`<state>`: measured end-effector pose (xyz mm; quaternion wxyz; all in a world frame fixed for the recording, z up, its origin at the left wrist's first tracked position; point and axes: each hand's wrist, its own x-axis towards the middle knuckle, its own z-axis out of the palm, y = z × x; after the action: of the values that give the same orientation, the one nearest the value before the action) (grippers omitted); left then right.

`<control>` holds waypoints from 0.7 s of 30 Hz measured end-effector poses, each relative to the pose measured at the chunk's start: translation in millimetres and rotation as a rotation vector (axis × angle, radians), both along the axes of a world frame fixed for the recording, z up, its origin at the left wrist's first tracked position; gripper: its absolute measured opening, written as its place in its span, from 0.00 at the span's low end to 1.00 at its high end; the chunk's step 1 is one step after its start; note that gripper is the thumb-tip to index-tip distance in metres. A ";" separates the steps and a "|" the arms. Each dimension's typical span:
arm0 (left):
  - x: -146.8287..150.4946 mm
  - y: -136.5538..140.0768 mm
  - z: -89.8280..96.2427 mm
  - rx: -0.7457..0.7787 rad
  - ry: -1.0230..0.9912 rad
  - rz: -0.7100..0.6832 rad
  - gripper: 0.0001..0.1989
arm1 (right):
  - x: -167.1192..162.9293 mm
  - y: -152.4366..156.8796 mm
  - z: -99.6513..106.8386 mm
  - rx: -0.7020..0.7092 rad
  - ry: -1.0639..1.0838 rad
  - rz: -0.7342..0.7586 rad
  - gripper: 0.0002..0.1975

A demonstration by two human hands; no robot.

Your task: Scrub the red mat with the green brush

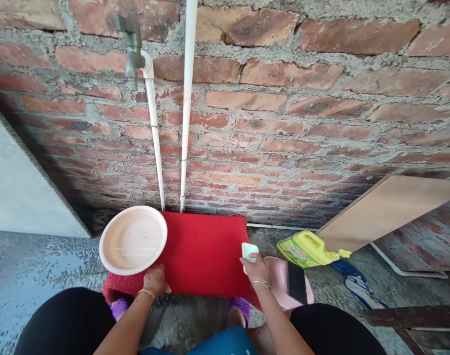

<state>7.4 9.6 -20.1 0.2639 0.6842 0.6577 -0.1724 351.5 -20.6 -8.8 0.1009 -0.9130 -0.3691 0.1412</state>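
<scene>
A red cloth [204,251] lies spread flat over a low surface against the wall. At its front left edge my left hand [156,280] is closed, with curled fingers pressed on the cloth. My right hand [256,271] grips a pale green, rounded block [249,251] above the cloth's right edge; whether it is a soap bar or a brush, I cannot tell. A pale pink basin [134,239] with some water in it stands on the cloth's left end, just beyond my left hand.
To the right are a pink plastic item [276,276] with a dark flat rectangle [296,281] on it, a yellow detergent jug [306,249] and a leaning board [387,207]. A tap [132,54] and white pipes [187,108] run along the brick wall. A pale slab [21,182] stands left.
</scene>
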 end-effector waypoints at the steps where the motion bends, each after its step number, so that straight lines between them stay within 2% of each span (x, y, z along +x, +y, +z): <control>1: -0.4 -1.1 0.6 0.003 0.005 -0.012 0.32 | -16.5 3.1 0.6 0.021 0.005 0.057 0.16; 6: -9.5 -5.9 1.3 -0.009 0.016 -0.110 0.29 | -124.3 16.3 -0.9 0.016 0.118 0.377 0.14; 9: -21.4 -7.2 0.9 -0.033 -0.001 -0.157 0.23 | -187.1 21.3 -7.6 -0.016 0.142 0.572 0.15; 12: -31.3 -7.4 2.2 -0.056 -0.004 -0.177 0.19 | -225.2 24.0 -15.4 -0.051 0.128 0.710 0.16; 14: -34.1 -7.2 3.9 -0.057 -0.003 -0.184 0.20 | -229.7 24.2 -18.9 -0.078 0.101 0.767 0.17; 16: -33.6 -6.9 5.7 -0.052 0.004 -0.189 0.20 | -217.0 22.7 -20.4 -0.107 0.074 0.754 0.17; 18: -30.8 -6.8 7.0 -0.043 0.011 -0.194 0.20 | -189.8 18.9 -19.8 -0.121 0.052 0.669 0.16; 21: -25.0 -7.1 8.1 -0.025 0.011 -0.199 0.21 | -131.8 8.0 -16.1 -0.127 0.027 0.468 0.15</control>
<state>-17.5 2.5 -12.0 0.2503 0.7418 0.5857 -0.2100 219.7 -12.6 -24.9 0.0127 -0.8051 -0.5596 0.1961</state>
